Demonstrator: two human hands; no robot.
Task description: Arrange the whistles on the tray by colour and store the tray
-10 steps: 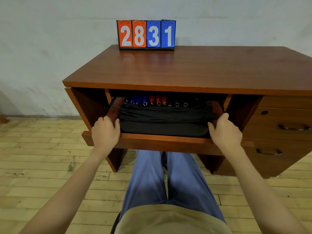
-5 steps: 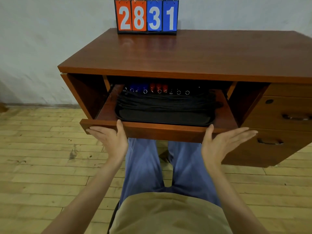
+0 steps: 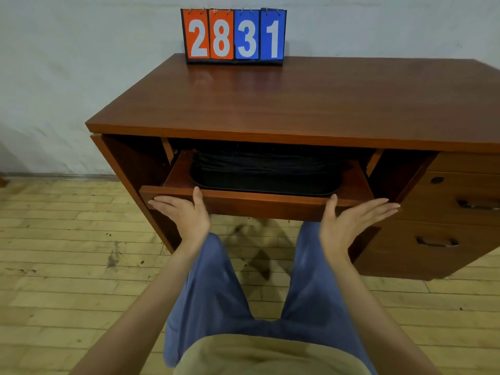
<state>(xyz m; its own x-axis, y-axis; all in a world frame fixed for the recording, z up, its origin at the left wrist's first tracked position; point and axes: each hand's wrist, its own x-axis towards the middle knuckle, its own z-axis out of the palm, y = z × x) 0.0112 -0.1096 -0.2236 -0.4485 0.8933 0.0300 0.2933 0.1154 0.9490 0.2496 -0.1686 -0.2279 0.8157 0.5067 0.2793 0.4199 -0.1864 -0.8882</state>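
A black tray lies inside the pull-out wooden drawer under the desk top, with black cords piled on it. The whistles are hidden beneath the desk top. My left hand is flat against the drawer's front at its left end, fingers spread. My right hand presses flat against the front at the right end, fingers pointing right. Neither hand holds anything.
The brown desk carries a flip scoreboard reading 2831 at its back edge. A stack of drawers with metal handles fills the desk's right side. My legs in blue trousers are under the drawer, above a wooden plank floor.
My hands came off the drawer's top edge and went flat on its front. The drawer has slid further in, and the whistles at the tray's back have gone out of sight.
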